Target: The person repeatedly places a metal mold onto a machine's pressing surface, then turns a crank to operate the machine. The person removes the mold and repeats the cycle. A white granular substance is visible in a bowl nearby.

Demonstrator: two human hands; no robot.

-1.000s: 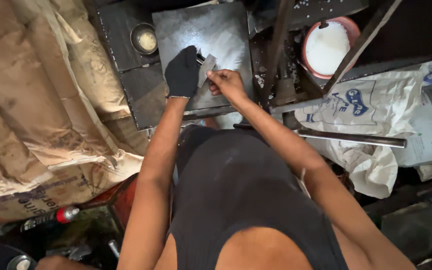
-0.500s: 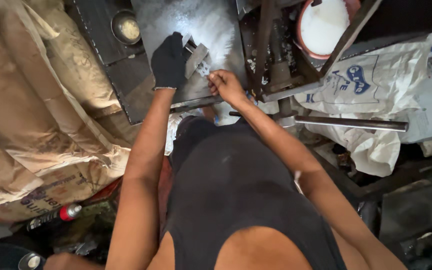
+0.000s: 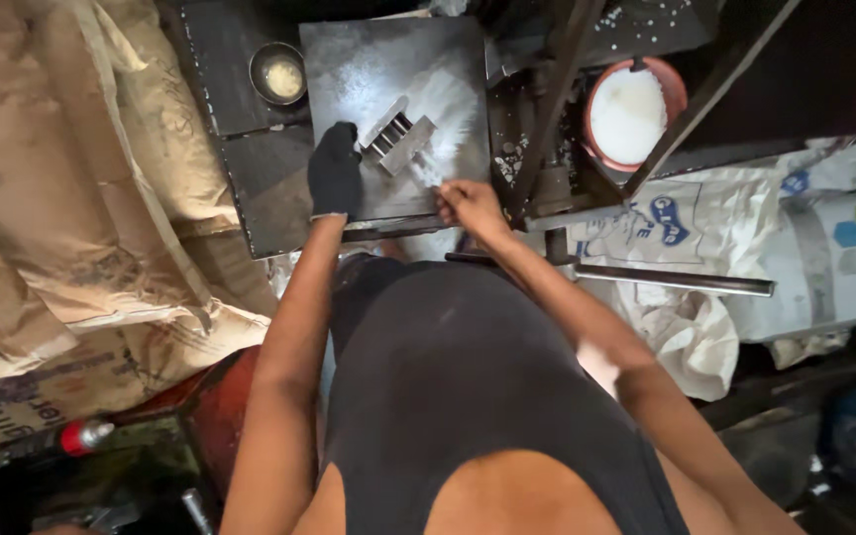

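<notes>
Metal mould (image 3: 399, 138) on dusty plate (image 3: 349, 69), gloved left hand (image 3: 334, 170) fingers gripping its edge, right hand (image 3: 468, 205) fingers pinched just beside

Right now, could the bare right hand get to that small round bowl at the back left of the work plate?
Probably, but not directly: the small bowl sits beyond the gloved left hand and metal mould, so the right hand would have to cross over them.
</notes>
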